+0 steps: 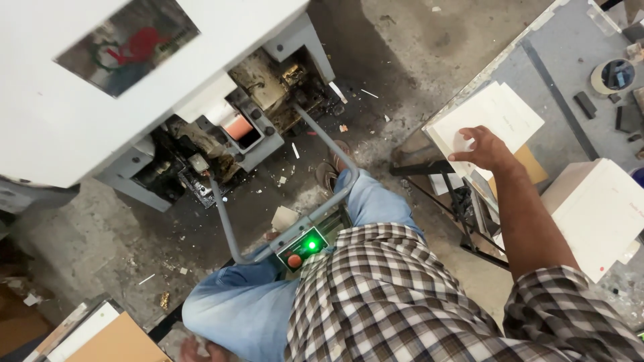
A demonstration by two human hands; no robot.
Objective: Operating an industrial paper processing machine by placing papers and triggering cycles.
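My right hand [481, 149] reaches out to the right and rests, fingers spread, on a stack of white card sheets [493, 115] at the corner of a grey worktable [550, 74]. My left hand [198, 350] is low at the bottom edge, mostly hidden behind my blue-jeaned knee, beside a pile of white and brown boards [100, 335]; its grip cannot be made out. I sit facing a large white and grey machine [134, 87] with a control box [305, 247] showing a lit green light and a red button, mounted on a grey tube frame [225, 221].
A second white stack [600, 211] lies on the table at right. A tape roll [614, 75] and small dark blocks [585, 104] sit farther back. A black metal stand [469, 214] is under the table edge. The concrete floor [402, 60] is littered with scraps.
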